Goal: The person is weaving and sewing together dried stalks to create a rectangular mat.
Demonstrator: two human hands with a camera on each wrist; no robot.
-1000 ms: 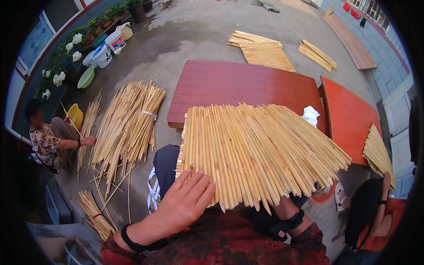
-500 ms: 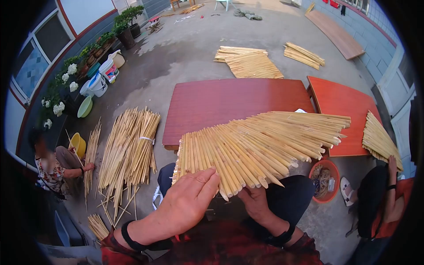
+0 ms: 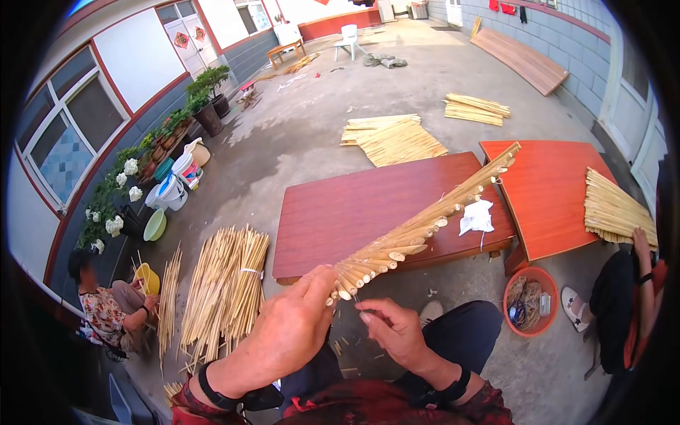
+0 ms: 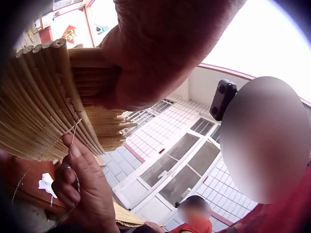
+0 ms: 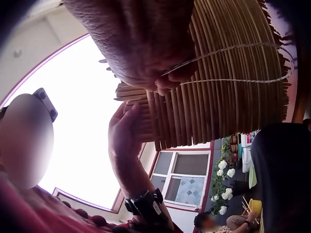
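Observation:
A mat of straw-coloured stalks point(image 3: 404, 241) is tilted up nearly edge-on in the head view, cut ends facing the wearer. My left hand point(image 3: 294, 322) grips its near left end; the left wrist view has that hand point(image 4: 150, 53) over the stalks. Just right of the mat's lower end, my right hand point(image 3: 397, 329) pinches a thin cord, its fingertips close to the underside. The cord point(image 4: 74, 130) crosses the stalks in the left wrist view, above the right hand point(image 4: 87, 184). Across the mat point(image 5: 218, 97) in the right wrist view runs a looped twisted cord point(image 5: 233, 80).
A dark red table point(image 3: 382, 209) stands ahead, with a white cloth point(image 3: 477, 217) on it; an orange table point(image 3: 559, 191) adjoins. An orange basin point(image 3: 530, 327) holds cord. Bundled stalks point(image 3: 225, 287) lie left. One person point(image 3: 113, 308) sits left, another point(image 3: 637, 304) right.
The mat has gone from lying broad side up to steeply tilted. My right hand, hidden beneath it a second ago, has come into sight. The head view has risen to show more courtyard.

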